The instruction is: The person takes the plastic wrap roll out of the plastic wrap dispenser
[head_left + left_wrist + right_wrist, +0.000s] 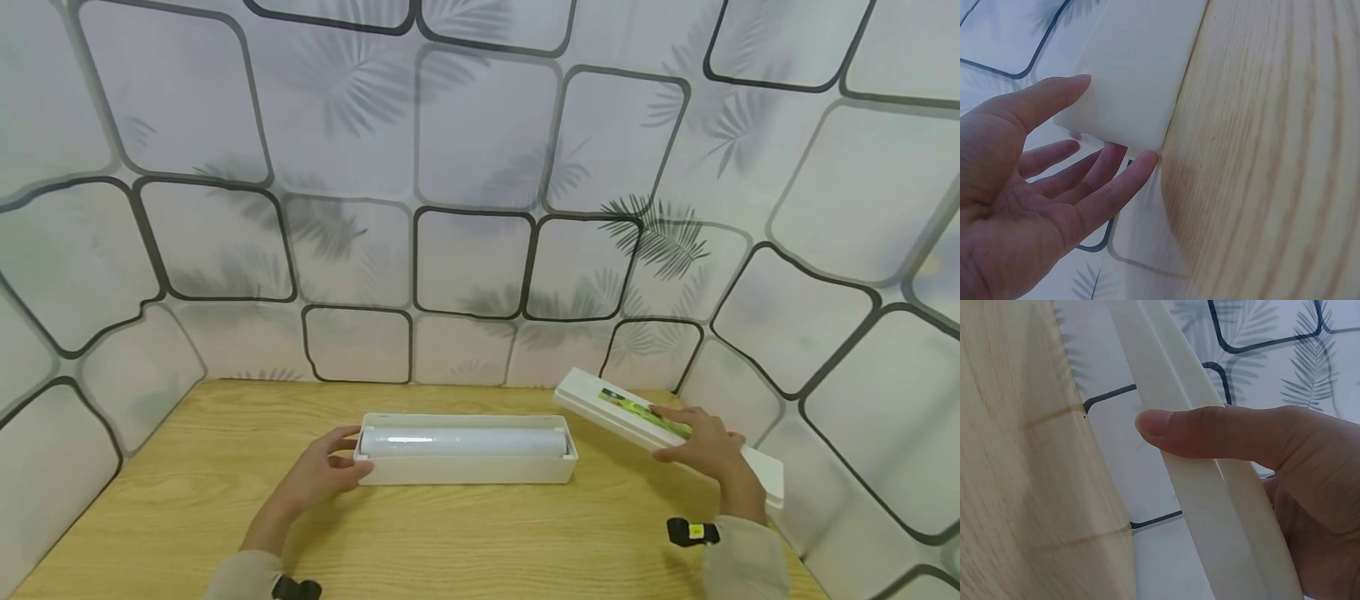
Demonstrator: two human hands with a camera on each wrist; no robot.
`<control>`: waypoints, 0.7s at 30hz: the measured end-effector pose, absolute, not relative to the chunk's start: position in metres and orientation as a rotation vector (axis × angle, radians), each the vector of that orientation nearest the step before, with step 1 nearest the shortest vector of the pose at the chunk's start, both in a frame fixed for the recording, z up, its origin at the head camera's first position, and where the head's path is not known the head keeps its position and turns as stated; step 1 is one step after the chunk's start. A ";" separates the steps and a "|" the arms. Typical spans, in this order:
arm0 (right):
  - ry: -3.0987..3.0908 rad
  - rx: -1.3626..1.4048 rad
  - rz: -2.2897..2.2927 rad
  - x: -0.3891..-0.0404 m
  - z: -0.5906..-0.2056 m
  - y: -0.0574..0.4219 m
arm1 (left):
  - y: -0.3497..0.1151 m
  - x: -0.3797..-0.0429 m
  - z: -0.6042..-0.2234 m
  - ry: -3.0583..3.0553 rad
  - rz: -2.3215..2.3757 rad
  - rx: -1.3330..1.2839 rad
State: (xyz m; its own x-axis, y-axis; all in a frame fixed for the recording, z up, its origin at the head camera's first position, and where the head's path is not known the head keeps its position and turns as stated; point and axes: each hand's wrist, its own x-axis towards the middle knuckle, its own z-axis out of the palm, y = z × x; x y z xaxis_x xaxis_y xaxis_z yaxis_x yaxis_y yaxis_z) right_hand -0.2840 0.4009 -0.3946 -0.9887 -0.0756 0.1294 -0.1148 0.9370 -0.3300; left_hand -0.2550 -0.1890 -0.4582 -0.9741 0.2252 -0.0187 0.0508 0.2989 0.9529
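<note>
A long white box (465, 472) stands on the table with its top uncovered, a roll of clear plastic wrap (480, 442) lying lengthwise inside. At the box's left end, my left hand (318, 467) holds the corner. The left wrist view shows that thumb against the side of the box (1135, 75) and the fingers about its end. Off to the right, my right hand (705, 446) grips the white lid (588, 392), raised and slanted, with a green and yellow label (637, 408) on top. In the right wrist view the thumb presses the edge of the lid (1219, 519); the other fingers are mostly hidden.
The wooden table (450, 542) meets a patterned wall covering (472, 258) at the back and on both sides. The lid's lower right end is close to the right-hand wall. Dark straps (693, 532) are at both wrists.
</note>
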 end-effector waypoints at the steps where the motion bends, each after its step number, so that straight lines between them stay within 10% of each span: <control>1: -2.981 0.141 0.517 -0.285 -0.396 0.402 | -0.189 -0.255 -0.458 2.408 1.758 0.258; 21: -3.066 -0.015 0.556 -0.292 -0.408 0.419 | -0.188 -0.253 -0.457 2.423 1.764 0.272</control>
State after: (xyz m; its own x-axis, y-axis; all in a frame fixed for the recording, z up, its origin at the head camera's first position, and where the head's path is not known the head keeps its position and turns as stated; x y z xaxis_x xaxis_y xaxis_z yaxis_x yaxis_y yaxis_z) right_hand -0.2916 0.4188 -0.4085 -0.9996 0.0143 0.0235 0.0051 0.9363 -0.3511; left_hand -0.2532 -0.1875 -0.4575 -0.9750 0.2224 -0.0006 0.0677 0.2993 0.9518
